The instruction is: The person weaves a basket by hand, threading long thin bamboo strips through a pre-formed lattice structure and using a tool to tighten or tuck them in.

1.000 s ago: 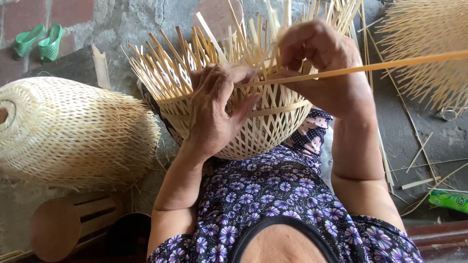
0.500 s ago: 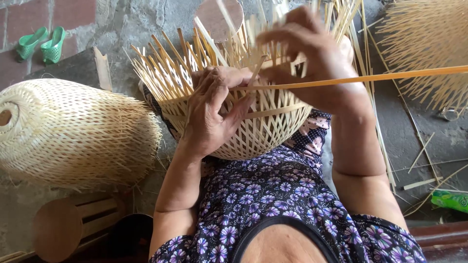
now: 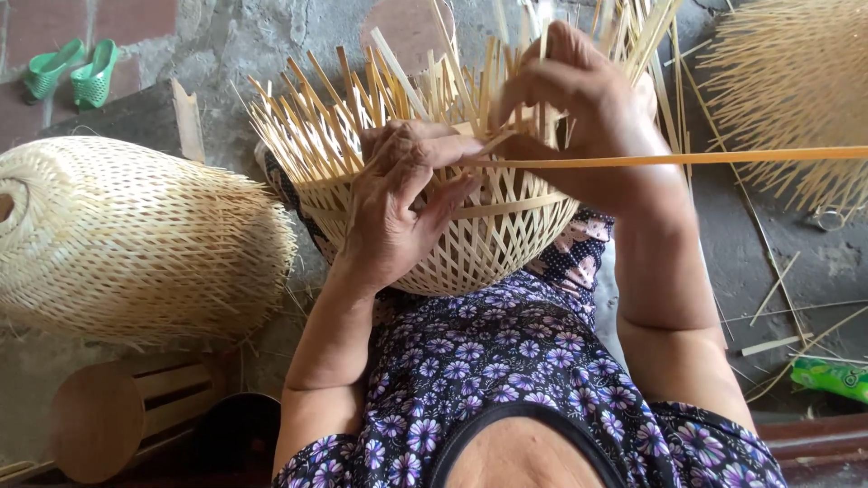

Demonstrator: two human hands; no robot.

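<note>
- Plainly, your left hand (image 3: pixel 393 212) lay spread on the near wall of the half-woven bamboo basket (image 3: pixel 470 248), palm on the weave, fingers bent up to the rim and pressing the weave flat; it gripped nothing between the fingers that you could see.
- Your right hand (image 3: pixel 579 108) sat above and just to the right of it, curled narrow, fingertips pinched on the long bamboo strip (image 3: pixel 687 160) where it met the rim.
- That strip ran almost level, its long axis going from the pinch straight out past the right edge of view; its worked end lay between your two hands, touching both, with the right hand the one holding it.
- The basket rested in your lap against the flowered dress (image 3: pixel 506 361), its loose upright stakes (image 3: pixel 334 126) fanning away from you.
- Out to the left, a finished woven basket (image 3: pixel 127 239) lay on its side on the floor, with a wooden stool (image 3: pixel 117 420) near it.
- Farther off, a pair of green sandals (image 3: pixel 72 72) stood at the top left.
- At the right, another spiky unfinished weave (image 3: pixel 796 81) lay well apart, and a green packet (image 3: pixel 836 378), crumpled and flat, lay at the lower right edge among stray splints.
</note>
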